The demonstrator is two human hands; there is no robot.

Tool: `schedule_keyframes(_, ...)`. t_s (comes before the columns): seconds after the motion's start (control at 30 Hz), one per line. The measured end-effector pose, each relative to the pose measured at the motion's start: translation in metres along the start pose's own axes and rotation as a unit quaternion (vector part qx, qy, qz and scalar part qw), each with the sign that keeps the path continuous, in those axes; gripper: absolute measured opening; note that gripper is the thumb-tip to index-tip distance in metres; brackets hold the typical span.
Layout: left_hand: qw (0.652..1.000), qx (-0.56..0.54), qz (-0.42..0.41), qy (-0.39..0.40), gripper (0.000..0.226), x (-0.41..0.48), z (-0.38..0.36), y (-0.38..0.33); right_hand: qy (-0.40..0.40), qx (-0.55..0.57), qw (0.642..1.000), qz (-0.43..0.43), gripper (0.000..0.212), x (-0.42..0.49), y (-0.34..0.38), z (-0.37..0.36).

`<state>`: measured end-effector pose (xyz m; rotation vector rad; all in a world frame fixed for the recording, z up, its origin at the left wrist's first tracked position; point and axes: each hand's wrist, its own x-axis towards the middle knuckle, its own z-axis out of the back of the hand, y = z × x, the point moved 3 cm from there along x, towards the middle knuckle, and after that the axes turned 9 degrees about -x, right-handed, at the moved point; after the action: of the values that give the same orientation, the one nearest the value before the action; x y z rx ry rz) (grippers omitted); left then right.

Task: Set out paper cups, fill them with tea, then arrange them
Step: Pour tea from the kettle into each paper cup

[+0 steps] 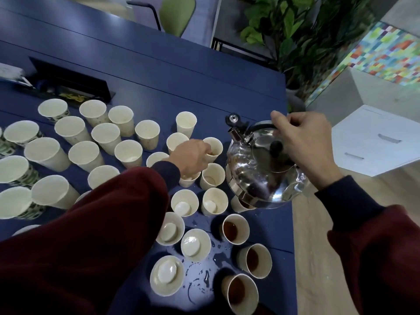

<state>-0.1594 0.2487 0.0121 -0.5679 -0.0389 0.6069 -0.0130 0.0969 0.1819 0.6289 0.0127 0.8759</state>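
Several cream paper cups stand on a dark blue table. My right hand grips the black handle of a shiny steel kettle, held in the air above the table's right edge with its spout pointing away. My left hand reaches in and pinches the rim of one paper cup just left of the kettle. Three cups near the front right hold dark tea; the nearest-placed of them is a tea cup. Another cup sits partly hidden under the kettle.
Spilled drops wet the table among the near cups. A black open cable box is set in the table at the back left. A white drawer unit stands right of the table, plants and a green chair behind.
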Motion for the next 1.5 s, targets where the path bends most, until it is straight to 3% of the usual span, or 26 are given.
schedule_keyframes(0.2, 0.999, -0.02, -0.022, 0.029, 0.039, -0.025, -0.019, -0.01, 0.022, -0.036, 0.999, -0.002, 0.053, -0.022, -0.004, 0.005)
schedule_keyframes(0.57, 0.999, -0.014, 0.024, -0.041, 0.06, -0.042, -0.04, -0.017, 0.069, -0.109, 0.991, 0.027, 0.048, -0.037, -0.024, -0.012)
schedule_keyframes(0.87, 0.998, 0.008, 0.058, -0.032, 0.053, -0.038, -0.039, -0.023, 0.072, -0.124, 0.989, 0.045, 0.051, -0.032, -0.029, -0.01)
schedule_keyframes(1.27, 0.996, -0.024, 0.076, -0.043, 0.056, -0.035, -0.037, -0.02, 0.078, -0.067, 0.995, -0.003, 0.053, -0.038, -0.039, 0.003)
schedule_keyframes(1.37, 0.989, -0.075, 0.08, -0.097, 0.041, -0.043, -0.019, -0.026, 0.082, -0.024, 0.996, -0.028, 0.061, -0.041, -0.034, 0.015)
schedule_keyframes(1.5, 0.938, -0.198, 0.037, -0.284, 0.015, -0.067, 0.023, -0.063, 0.086, 0.086, 0.991, -0.062, 0.067, -0.044, -0.03, 0.021)
